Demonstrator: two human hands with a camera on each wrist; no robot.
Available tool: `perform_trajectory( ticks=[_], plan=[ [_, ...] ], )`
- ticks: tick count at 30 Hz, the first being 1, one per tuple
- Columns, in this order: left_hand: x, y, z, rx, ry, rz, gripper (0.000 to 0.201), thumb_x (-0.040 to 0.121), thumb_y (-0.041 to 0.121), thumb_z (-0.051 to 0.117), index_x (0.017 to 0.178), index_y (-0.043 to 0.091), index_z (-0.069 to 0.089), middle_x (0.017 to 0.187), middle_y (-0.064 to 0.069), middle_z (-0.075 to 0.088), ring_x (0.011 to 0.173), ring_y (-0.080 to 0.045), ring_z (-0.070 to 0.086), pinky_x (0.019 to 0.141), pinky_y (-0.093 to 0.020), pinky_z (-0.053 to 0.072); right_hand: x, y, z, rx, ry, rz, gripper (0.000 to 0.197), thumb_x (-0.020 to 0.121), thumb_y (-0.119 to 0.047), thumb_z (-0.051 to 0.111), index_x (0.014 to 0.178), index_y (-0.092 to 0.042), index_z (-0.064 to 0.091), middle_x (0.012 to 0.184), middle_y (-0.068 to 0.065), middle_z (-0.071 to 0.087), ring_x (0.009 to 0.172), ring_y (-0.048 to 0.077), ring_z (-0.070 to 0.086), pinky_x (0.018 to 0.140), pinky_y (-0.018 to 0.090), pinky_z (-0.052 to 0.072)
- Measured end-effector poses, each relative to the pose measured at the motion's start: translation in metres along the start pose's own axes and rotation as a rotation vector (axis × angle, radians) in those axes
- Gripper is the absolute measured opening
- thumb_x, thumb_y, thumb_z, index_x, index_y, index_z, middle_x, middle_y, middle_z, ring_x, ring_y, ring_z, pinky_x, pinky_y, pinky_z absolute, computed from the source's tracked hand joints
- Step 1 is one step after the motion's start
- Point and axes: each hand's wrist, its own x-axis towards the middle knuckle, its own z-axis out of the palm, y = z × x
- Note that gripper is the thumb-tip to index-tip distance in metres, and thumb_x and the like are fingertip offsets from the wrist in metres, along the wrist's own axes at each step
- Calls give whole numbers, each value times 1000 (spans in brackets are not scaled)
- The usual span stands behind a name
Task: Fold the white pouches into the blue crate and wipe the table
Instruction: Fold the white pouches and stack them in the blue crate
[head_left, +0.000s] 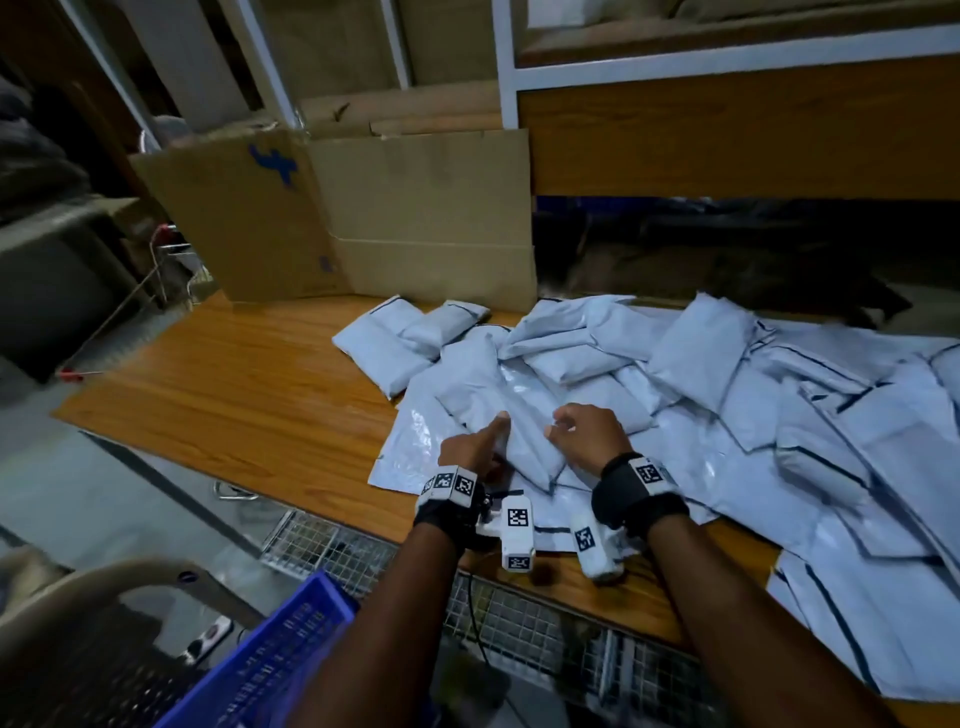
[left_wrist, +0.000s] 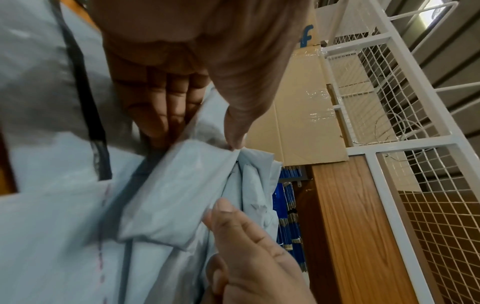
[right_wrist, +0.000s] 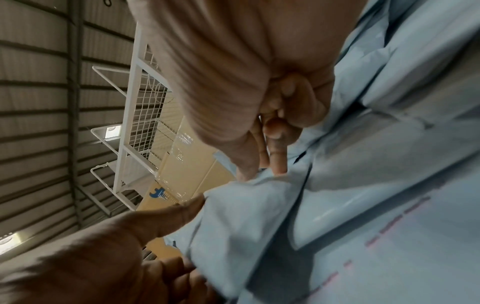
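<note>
Left hand (head_left: 470, 446) grips one side of a folded white pouch (head_left: 522, 444), thumb laid on top and fingers tucked beneath. Right hand (head_left: 589, 434) pinches the same pouch's other side with curled fingers. Beyond and to the right of both hands, more white pouches (head_left: 727, 384) lie heaped on the table (head_left: 234, 379). Below the left forearm sits the blue crate (head_left: 275, 660).

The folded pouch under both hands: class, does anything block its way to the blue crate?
Nothing visible does. Both hands, left and right, hold the folded pouch; the blue crate sits below the table edge, nearer-left, with open space between.
</note>
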Motion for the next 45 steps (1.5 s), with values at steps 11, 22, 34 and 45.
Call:
perform_trajectory(
  ticks=[11, 22, 34, 45],
  plan=[
    [0, -4, -37, -65, 91, 120, 28, 74, 35, 85, 80, 12, 72, 76, -5, 71, 59, -15, 62, 55, -26, 50, -18, -2, -4, 184, 133, -59, 11, 84, -30, 72, 92, -23, 76, 90, -5, 74, 87, 9, 67, 81, 24, 51],
    [24, -19, -169, -33, 244, 130, 62, 62, 67, 79, 94, 14, 76, 97, -9, 76, 87, -31, 71, 77, -48, 59, 34, -70, 40, 109, 17, 67, 49, 85, -56, 60, 113, -16, 64, 112, 7, 67, 111, 28, 59, 91, 30, 43],
    [-8, -67, -257, -284, 88, 59, 62, 78, 56, 73, 121, 11, 68, 116, -14, 72, 107, -35, 68, 98, -60, 50, 51, -94, 65, 173, -30, 298, 68, 81, -48, 71, 126, 1, 58, 131, 19, 60, 116, 35, 59, 91, 35, 47],
    [-75, -147, -367, -149, 314, -54, 24, 94, 30, 66, 83, 9, 67, 75, -3, 71, 56, -2, 64, 49, -15, 48, -63, -186, 173, 185, -383, -128, 32, 90, -47, 63, 75, -20, 54, 69, -5, 50, 69, 18, 51, 57, 30, 33]
  ],
)
